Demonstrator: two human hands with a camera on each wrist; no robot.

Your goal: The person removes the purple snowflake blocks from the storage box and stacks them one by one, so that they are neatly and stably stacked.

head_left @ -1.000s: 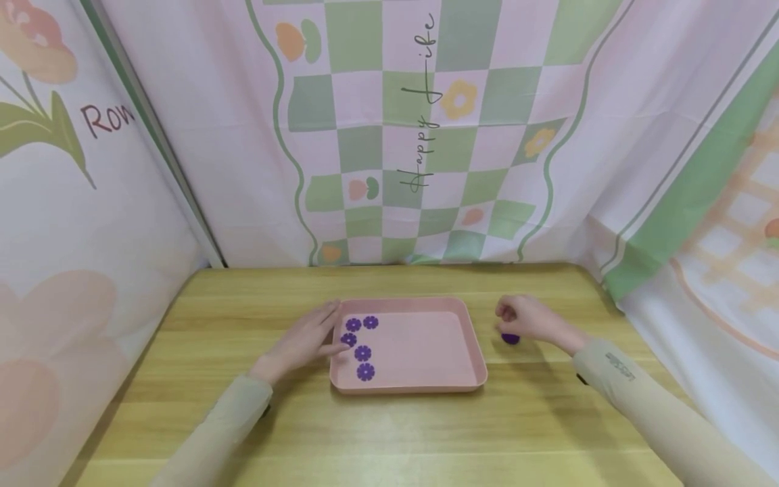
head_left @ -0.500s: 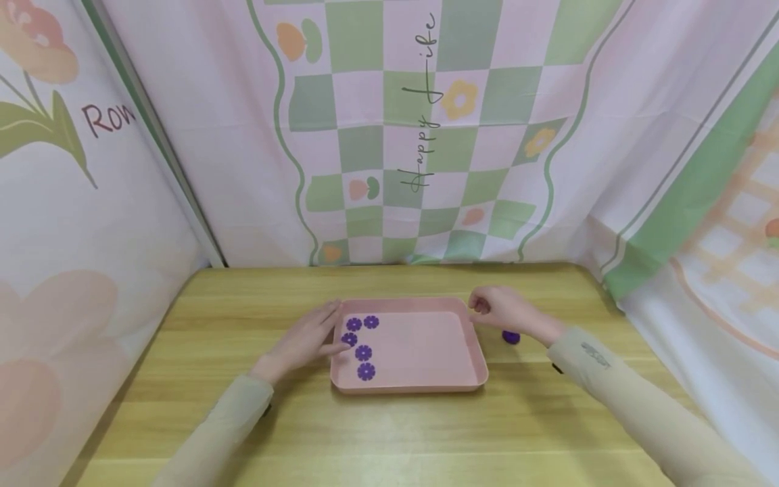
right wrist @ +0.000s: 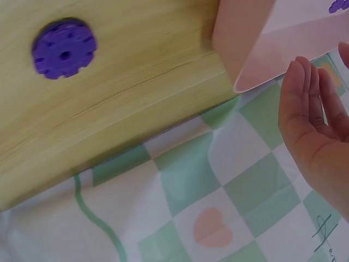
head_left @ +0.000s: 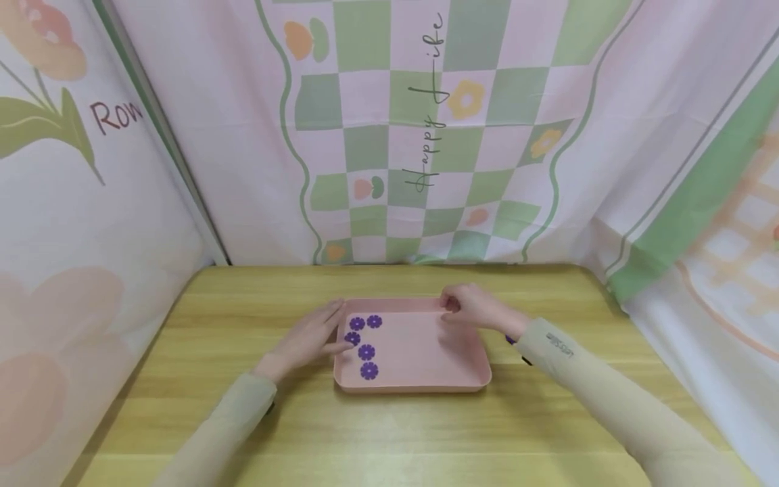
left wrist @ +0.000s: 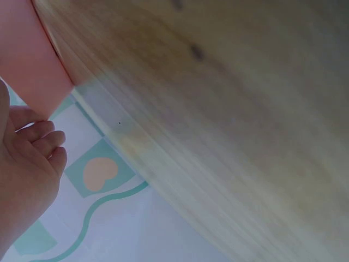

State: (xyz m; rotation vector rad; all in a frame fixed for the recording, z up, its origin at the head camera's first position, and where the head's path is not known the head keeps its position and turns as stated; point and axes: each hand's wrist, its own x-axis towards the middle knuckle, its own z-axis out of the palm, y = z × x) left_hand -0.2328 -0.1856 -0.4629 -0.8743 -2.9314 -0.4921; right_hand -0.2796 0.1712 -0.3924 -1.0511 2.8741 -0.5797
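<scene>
- Five purple flower-shaped pieces (head_left: 366, 352) lie in the tray where they lay a second ago: two just right of the left fingertips, one right at the left thumb's tip, two nearer the person than that thumb. Whether the thumb touches its neighbour, I cannot tell.
- The pink tray (head_left: 420, 348) sits between the two hands, under the right fingers.
- The right hand (head_left: 481, 311) has moved from beside the loose purple disc to above the tray's far right part; its fingers are bent toward the thumb, and whether they pinch anything cannot be told.
- The left hand (head_left: 307, 341) stays at the tray's left wall, fingers extended along the rim, thumb reaching inside, gripping nothing visible.
- The loose purple disc (right wrist: 65, 48) lies well apart from the right fingers, on the wooden table (head_left: 389, 433); the right sleeve (head_left: 566, 358) now partly covers it in the head view.
</scene>
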